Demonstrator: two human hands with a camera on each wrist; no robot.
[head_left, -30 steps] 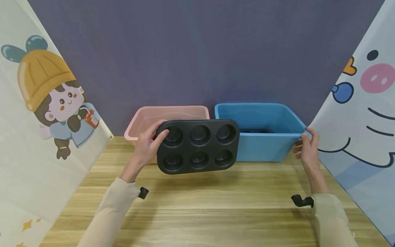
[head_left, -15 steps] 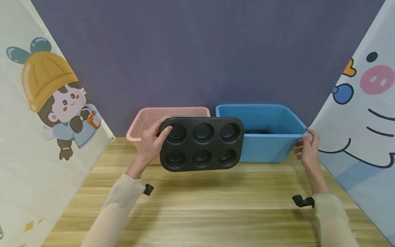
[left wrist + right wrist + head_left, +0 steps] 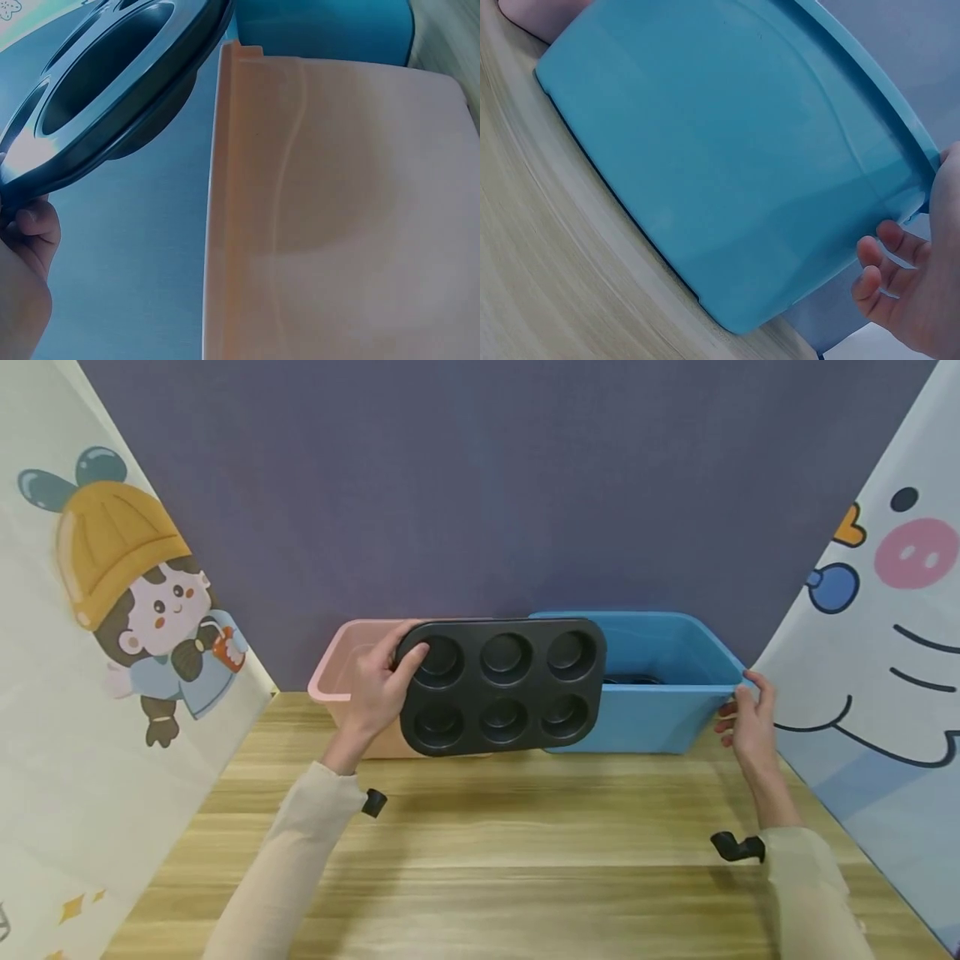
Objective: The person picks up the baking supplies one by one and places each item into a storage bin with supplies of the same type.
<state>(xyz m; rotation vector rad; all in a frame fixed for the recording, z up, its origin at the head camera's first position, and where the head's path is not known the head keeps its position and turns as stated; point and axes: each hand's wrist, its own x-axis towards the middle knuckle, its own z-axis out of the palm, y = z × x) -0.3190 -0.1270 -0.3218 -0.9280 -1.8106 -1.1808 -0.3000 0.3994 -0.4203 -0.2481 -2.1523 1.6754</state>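
A black muffin tin (image 3: 502, 685) with several round cups is held up in front of the two bins, cups facing me. My left hand (image 3: 378, 689) grips its left end, thumb over the front face and fingers behind it. The left wrist view has the muffin tin (image 3: 112, 90) tilted beside the pink bin (image 3: 345, 202). At the right, my right hand (image 3: 752, 718) pinches the front right rim corner of the blue bin (image 3: 645, 718). In the right wrist view its lower fingers (image 3: 870, 281) curl below the blue bin's rim (image 3: 870, 82).
Dark objects (image 3: 633, 679) lie inside the blue bin, mostly hidden by its front wall. The pink bin (image 3: 333, 677) stands left of it, partly covered by the tin. Behind both rises a dark wall (image 3: 480, 485). A wooden tabletop (image 3: 525, 843) stretches in front.
My left hand has lifted the muffin tin and carried it a little to the right, covering more of the bins' facing ends. The right hand has stayed at the blue bin's corner.
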